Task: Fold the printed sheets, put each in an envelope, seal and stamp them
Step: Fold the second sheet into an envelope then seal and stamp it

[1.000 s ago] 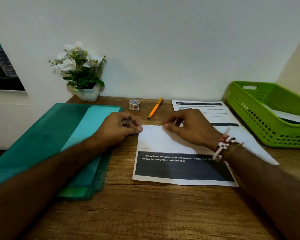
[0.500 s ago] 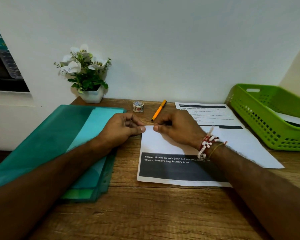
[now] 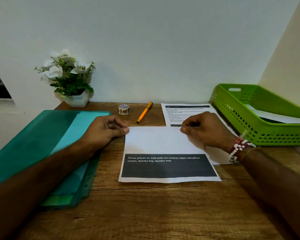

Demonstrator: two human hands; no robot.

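The left hand [image 3: 104, 134] pinches the far left corner of the sheet [image 3: 163, 142] with thumb and fingers. The right hand [image 3: 204, 130] pinches the far edge of the sheet, close to its right corner. The hands are apart, one at each end of that edge. Beads [image 3: 239, 149] in red and white go round the right wrist.

The sheet lies flat on the table [image 3: 145, 213]. Its far part is plain white, and its near part has a dark block with white words. It looks folded over.

A second sheet [image 3: 185, 112] with print lies behind the sheet and to its right, partly under it. A pen [image 3: 144, 112] lies just behind the sheet. A small roll [image 3: 123, 109] stands behind the sheet too, left of the pen. Teal folders [image 3: 42, 144] lie left of the sheet, under the left arm. A plant [image 3: 71, 78] in a white pot stands far behind the sheet on the left. A green basket [image 3: 260, 118] with white paper [image 3: 275, 116] in it sits right of the sheet.
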